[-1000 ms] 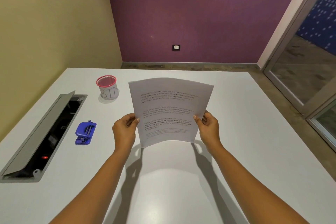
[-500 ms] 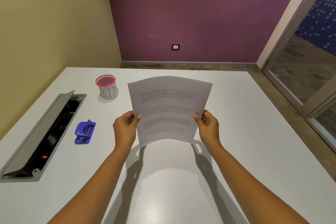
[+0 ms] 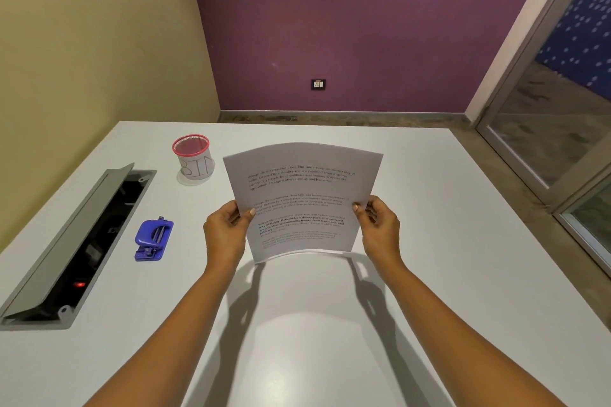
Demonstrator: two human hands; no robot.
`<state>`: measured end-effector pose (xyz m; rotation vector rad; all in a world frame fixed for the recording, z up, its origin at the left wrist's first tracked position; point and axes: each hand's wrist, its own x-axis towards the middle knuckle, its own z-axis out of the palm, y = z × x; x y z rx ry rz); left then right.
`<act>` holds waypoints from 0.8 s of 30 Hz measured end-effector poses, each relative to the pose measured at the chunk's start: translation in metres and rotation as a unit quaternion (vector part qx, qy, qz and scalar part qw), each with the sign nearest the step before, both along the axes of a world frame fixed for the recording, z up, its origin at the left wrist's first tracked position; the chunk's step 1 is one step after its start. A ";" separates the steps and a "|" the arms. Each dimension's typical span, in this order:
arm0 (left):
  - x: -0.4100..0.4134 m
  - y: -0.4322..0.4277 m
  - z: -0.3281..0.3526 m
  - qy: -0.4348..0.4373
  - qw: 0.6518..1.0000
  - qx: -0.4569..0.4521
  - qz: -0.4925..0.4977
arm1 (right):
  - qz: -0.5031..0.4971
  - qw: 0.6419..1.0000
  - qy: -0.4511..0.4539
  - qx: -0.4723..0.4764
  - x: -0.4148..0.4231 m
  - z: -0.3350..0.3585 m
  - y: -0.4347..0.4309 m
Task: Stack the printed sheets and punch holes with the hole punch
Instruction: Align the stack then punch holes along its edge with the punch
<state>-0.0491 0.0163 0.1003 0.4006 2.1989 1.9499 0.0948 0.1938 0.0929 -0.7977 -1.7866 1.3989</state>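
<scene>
A stack of printed sheets (image 3: 302,188) stands upright on its bottom edge on the white table (image 3: 446,241), bowed slightly and tilted to the left. My left hand (image 3: 224,235) grips its left edge and my right hand (image 3: 378,228) grips its right edge. The blue hole punch (image 3: 152,239) lies flat on the table to the left of my left hand, apart from it.
A pink-rimmed mesh cup marked BIN (image 3: 194,157) stands at the back left. An open cable hatch with a raised grey lid (image 3: 71,248) runs along the table's left side. Walls close the far and left sides; a glass door (image 3: 562,109) is at the right.
The sheets and both hands have hardly moved; the stack stays upright between my hands with only a slight shift.
</scene>
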 end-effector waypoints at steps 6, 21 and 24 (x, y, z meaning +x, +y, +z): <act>0.002 -0.002 -0.006 -0.019 0.999 -0.025 -0.036 | -0.003 0.999 -0.038 -0.012 0.004 -0.009 0.002; 0.000 0.002 -0.002 -0.002 0.999 -0.020 -0.029 | -0.019 0.998 -0.061 -0.003 0.006 -0.015 0.008; 0.001 0.002 -0.006 -0.010 0.999 -0.041 -0.029 | -0.025 0.996 -0.084 0.000 0.007 -0.019 0.007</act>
